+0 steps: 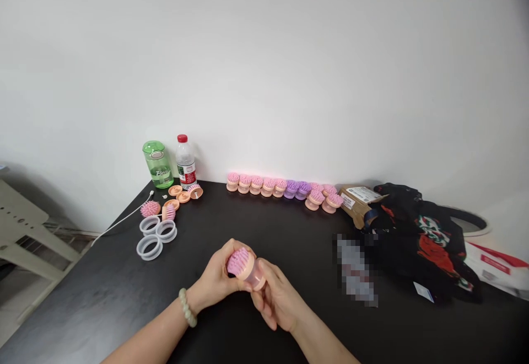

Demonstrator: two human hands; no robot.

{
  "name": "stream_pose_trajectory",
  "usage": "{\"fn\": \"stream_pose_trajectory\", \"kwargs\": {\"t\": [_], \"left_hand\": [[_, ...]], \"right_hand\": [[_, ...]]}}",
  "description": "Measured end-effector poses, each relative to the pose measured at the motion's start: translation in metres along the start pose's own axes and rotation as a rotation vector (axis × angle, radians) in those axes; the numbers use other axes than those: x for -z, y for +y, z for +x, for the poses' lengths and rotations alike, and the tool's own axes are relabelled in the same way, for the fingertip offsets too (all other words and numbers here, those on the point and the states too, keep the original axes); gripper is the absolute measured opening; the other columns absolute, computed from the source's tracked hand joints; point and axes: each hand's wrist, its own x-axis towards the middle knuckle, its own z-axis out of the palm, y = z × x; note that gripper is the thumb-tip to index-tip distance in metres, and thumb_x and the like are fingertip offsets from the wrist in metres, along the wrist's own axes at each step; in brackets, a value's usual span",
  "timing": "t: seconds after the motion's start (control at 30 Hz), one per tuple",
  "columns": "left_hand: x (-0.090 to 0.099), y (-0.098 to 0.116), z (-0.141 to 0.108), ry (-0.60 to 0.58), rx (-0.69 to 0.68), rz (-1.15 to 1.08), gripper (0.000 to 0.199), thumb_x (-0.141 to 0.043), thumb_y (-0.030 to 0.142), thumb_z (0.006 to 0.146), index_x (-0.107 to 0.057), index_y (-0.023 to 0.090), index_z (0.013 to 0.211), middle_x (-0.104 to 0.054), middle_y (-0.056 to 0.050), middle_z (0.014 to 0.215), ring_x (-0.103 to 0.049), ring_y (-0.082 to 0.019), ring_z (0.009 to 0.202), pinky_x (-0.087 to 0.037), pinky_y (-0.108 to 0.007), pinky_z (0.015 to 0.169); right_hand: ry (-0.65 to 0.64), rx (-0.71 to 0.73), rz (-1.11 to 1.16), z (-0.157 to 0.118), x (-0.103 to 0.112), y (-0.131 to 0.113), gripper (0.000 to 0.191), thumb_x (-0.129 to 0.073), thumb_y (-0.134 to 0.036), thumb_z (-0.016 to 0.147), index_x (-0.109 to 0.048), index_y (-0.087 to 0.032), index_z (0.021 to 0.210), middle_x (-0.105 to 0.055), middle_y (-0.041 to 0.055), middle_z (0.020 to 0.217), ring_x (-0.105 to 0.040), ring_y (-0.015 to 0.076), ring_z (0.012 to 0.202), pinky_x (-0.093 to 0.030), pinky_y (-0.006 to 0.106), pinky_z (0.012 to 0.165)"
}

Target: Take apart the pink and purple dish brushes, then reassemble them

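Observation:
Both my hands are together above the black table (124, 309). My left hand (215, 278) wraps the peach base of a pink-bristled brush (238, 262). My right hand (276, 300) grips the brush's transparent cylindrical body (257, 274) from the other side. Farther left on the table lie transparent plastic rings (149, 247), peach round bases (175, 190) and a loose pink bristle head (150, 208). None of these touch my hands. Along the back stands a row of several assembled pink and purple brushes (264, 185).
A green bottle (157, 164) and a water bottle (185, 162) stand at the back left corner, with a white cable (124, 218) running off the table. On the right are a brown parcel (357, 204), a black patterned cloth (430, 248) and a pixelated item (355, 270).

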Motion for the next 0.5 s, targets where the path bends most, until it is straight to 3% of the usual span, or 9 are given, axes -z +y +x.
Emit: {"fn": "stream_pose_trajectory", "kwargs": {"t": [0.17, 0.23, 0.33, 0.4, 0.5], "left_hand": [[0.002, -0.001, 0.001, -0.069, 0.021, -0.010, 0.047, -0.089, 0.031, 0.062, -0.066, 0.021, 0.101, -0.065, -0.006, 0.101, -0.060, -0.023, 0.089, -0.047, -0.031, 0.081], [0.001, 0.002, 0.001, -0.079, 0.015, 0.043, 0.046, -0.089, 0.030, 0.062, -0.067, 0.021, 0.100, -0.066, -0.006, 0.100, -0.061, -0.023, 0.089, -0.047, -0.031, 0.081], [0.003, 0.003, 0.002, -0.035, 0.038, 0.185, 0.043, -0.088, 0.026, 0.062, -0.066, 0.023, 0.099, -0.067, -0.004, 0.097, -0.062, -0.024, 0.088, -0.047, -0.030, 0.080], [0.007, 0.000, 0.004, 0.063, 0.061, 0.313, 0.049, -0.087, 0.019, 0.060, -0.063, 0.024, 0.102, -0.067, -0.002, 0.100, -0.064, -0.026, 0.092, -0.048, -0.031, 0.081], [0.012, -0.012, 0.007, 0.208, 0.062, 0.497, 0.059, -0.084, 0.018, 0.060, -0.058, 0.026, 0.113, -0.067, -0.003, 0.105, -0.065, -0.029, 0.097, -0.048, -0.036, 0.085]], "right_hand": [[-0.046, -0.100, -0.001, 0.002, 0.003, -0.002, 0.063, -0.046, -0.078, 0.083, -0.057, -0.016, 0.078, -0.051, -0.0070, 0.039, -0.029, 0.0036, 0.022, -0.026, 0.013, 0.020], [-0.021, -0.076, -0.076, 0.004, 0.004, -0.002, 0.067, -0.039, -0.078, 0.086, -0.058, -0.015, 0.075, -0.047, -0.0073, 0.038, -0.030, 0.0043, 0.022, -0.026, 0.014, 0.021], [0.155, 0.190, -0.295, 0.007, 0.007, -0.006, 0.061, -0.040, -0.072, 0.089, -0.063, -0.015, 0.087, -0.054, -0.0051, 0.047, -0.042, 0.0076, 0.029, -0.038, 0.018, 0.028], [0.265, 0.369, -0.397, 0.007, 0.009, -0.010, 0.045, -0.054, -0.060, 0.088, -0.068, -0.018, 0.099, -0.066, 0.0004, 0.070, -0.058, 0.0105, 0.049, -0.053, 0.023, 0.046], [0.270, 0.563, -0.550, 0.005, 0.010, -0.014, 0.029, -0.069, -0.036, 0.082, -0.071, -0.025, 0.109, -0.067, 0.0046, 0.105, -0.066, 0.0164, 0.083, -0.058, 0.029, 0.069]]}}
